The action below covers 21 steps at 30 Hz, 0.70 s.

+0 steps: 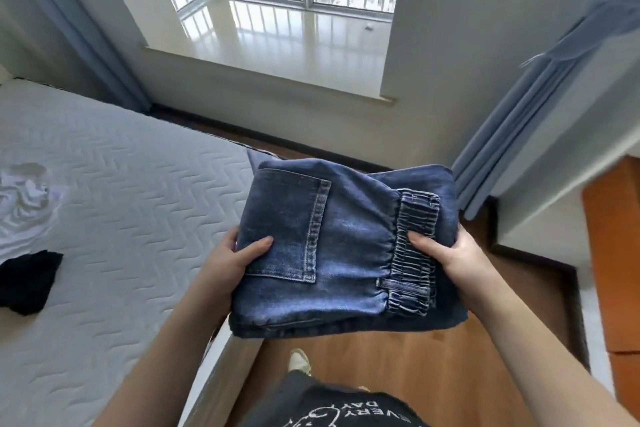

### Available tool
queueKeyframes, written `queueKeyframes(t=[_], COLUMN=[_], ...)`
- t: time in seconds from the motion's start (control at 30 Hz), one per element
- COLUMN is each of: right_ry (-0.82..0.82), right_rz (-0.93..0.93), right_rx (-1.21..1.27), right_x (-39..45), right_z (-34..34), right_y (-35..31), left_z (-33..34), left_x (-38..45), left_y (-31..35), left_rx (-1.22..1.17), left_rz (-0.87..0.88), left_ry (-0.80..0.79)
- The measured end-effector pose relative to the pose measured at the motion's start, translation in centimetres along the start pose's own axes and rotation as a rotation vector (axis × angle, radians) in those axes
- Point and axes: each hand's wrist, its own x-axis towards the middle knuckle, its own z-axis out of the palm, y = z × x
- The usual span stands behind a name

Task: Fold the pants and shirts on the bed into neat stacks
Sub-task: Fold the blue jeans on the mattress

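A folded pair of blue jeans (346,236) hangs in the air past the bed's corner, back pocket and elastic waistband facing up. My left hand (230,258) grips its left edge, thumb on the pocket and fingers underneath. On the right edge my right hand (446,253) holds the bundle, thumb pressed on the waistband. On the white quilted mattress (121,218) at the far left lie a crumpled white garment (20,194) and a black garment (26,281), both unfolded.
The bed's side edge (221,357) runs below my left arm. A wooden floor (415,374) lies under the jeans. A bay window sill (277,42) is ahead, blue curtains (519,156) hang at right, and an orange cabinet (616,253) stands far right.
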Motion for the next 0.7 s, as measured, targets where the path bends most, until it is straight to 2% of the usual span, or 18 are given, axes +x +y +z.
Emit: queueKeyframes(t=[0.2, 0.47, 0.7], right_ry=[0.049, 0.068, 0.083], right_rz=[0.023, 0.025, 0.034], right_rx=[0.006, -0.051, -0.077], right_x=[5.1, 16.3, 25.2], right_z=[-1.1, -1.6, -1.3], right_y=[-0.4, -2.7, -6.3], left_z=[1.8, 3.8, 5.4], left_x=[5.7, 17.0, 25.7], left_y=[1.5, 3.0, 7.3], left_rx=[0.052, -0.001, 0.02], left_rz=[-0.008, -0.001, -0.026], left_ry=[-0.029, -0.056, -0.057])
